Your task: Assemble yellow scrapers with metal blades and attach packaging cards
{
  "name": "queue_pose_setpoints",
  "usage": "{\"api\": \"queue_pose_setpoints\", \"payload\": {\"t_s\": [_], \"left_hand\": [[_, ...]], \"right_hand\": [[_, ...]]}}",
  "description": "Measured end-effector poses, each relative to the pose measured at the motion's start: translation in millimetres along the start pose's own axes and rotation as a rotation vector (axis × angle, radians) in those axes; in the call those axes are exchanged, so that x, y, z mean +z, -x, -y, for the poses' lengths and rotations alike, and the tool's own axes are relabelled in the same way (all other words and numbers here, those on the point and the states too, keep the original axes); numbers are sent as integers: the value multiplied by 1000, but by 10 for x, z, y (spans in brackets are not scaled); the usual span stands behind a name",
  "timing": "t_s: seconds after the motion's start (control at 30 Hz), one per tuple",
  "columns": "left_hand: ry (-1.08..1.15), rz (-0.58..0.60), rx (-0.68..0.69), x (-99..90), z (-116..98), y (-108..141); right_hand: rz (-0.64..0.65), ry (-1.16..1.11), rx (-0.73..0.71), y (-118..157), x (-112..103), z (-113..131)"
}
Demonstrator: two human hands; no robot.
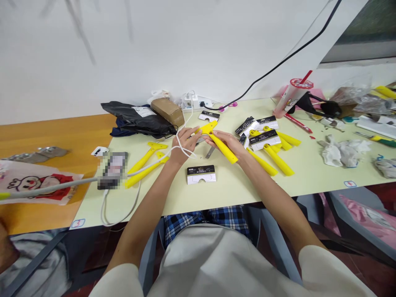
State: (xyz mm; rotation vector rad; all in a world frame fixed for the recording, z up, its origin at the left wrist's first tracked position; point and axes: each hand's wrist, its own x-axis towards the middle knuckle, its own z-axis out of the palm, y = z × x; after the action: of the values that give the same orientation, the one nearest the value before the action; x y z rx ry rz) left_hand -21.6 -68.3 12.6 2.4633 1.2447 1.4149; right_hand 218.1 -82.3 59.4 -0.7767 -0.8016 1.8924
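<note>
Both of my hands hold one yellow scraper [223, 147] above the table. My left hand [185, 143] grips the left end of its wide head, fingers closed. My right hand [227, 142] is closed around it where the handle meets the head, and the handle slants down to the right. Below my right hand a thin metal strip [210, 152] shows; whether my fingers touch it I cannot tell. A black-and-white card [201, 174] lies in front of me. Two more yellow scrapers [142, 159] lie left of my left arm. Right of my hand are several yellow scrapers [280, 160] with cards [265, 139] on their heads.
A white cable [182, 128] loops over my left hand, by a phone-like blurred item [113, 170]. Behind stand a black bag [142, 117], a brown box [168, 110] and a power strip [202, 103]. A drink cup [292, 97] and crumpled tissues [343, 150] are at right.
</note>
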Motion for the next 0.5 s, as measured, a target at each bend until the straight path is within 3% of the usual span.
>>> {"api": "queue_pose_setpoints", "payload": {"t_s": [0.13,0.3,0.5], "left_hand": [[84,44,-12,41,-67,-46],[225,0,-171,63,-189,-19],[352,-63,-282,50,-262,-31]], "right_hand": [[-40,-11,-49,-67,-98,-4],[-84,-35,-79,-69,-94,38],[-124,-82,-14,-27,-25,59]]}}
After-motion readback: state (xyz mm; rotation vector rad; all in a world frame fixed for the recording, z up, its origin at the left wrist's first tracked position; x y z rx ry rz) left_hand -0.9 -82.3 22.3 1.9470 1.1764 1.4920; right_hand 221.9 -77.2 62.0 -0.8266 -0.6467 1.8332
